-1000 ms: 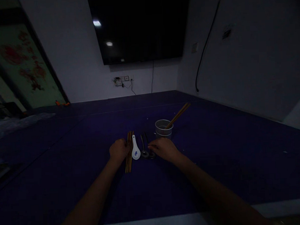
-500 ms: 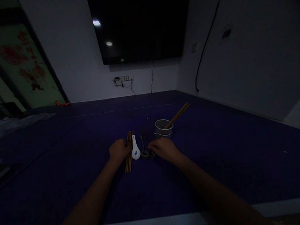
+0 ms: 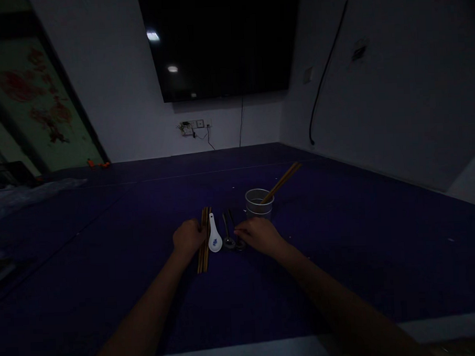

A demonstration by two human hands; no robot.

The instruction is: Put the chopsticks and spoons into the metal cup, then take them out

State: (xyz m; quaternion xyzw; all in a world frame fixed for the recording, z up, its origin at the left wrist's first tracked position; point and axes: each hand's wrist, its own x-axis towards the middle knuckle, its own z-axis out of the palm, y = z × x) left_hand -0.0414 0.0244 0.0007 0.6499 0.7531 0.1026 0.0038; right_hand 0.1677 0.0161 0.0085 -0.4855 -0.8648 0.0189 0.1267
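Note:
My left hand (image 3: 188, 237) rests with curled fingers against a bundle of wooden chopsticks (image 3: 204, 241) lying on the dark blue mat (image 3: 106, 246). Just right of them lies a white ceramic spoon (image 3: 214, 237) with a blue mark. Two metal spoons (image 3: 229, 235) lie beside it, and my right hand (image 3: 259, 235) has its fingertips on the nearer one. Behind my right hand stands a grey cup (image 3: 258, 202) with chopsticks (image 3: 283, 181) leaning out of it to the right.
The room is dim. A large dark screen (image 3: 219, 42) hangs on the far wall above a socket with cables (image 3: 196, 126). A cable (image 3: 327, 69) runs down the right wall. A flowered panel (image 3: 37, 103) stands at the left.

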